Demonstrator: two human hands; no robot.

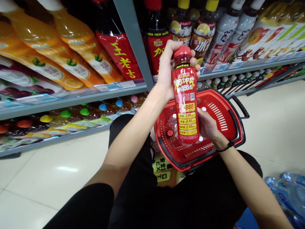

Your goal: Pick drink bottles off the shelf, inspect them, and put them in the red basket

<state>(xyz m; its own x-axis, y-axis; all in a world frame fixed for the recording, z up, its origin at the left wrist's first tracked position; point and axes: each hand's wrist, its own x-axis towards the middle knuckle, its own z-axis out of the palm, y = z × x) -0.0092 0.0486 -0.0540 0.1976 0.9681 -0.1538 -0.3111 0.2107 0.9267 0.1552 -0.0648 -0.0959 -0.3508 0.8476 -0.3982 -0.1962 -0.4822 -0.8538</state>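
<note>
A red-labelled drink bottle (185,98) with a red cap is held upright before me, its printed label facing the camera. My left hand (169,68) wraps round its neck from behind, fingertips showing at the right side. Lower down, my right hand (206,123) closes on the bottle's right side, with the fingers partly hidden behind it. Directly below is a red shopping basket (215,95) with black handles. Inside it lie several bottles, among them one with a dark red cap (170,133); the held bottle hides part of them.
Shelves (95,99) of drinks stand ahead, with orange juice bottles (78,47) at left and dark tea bottles (204,31) behind my hands. Small bottles fill the lowest shelf. Wrapped water bottles (289,194) are on the floor at right. A yellow-green floor sign (162,168) lies beneath.
</note>
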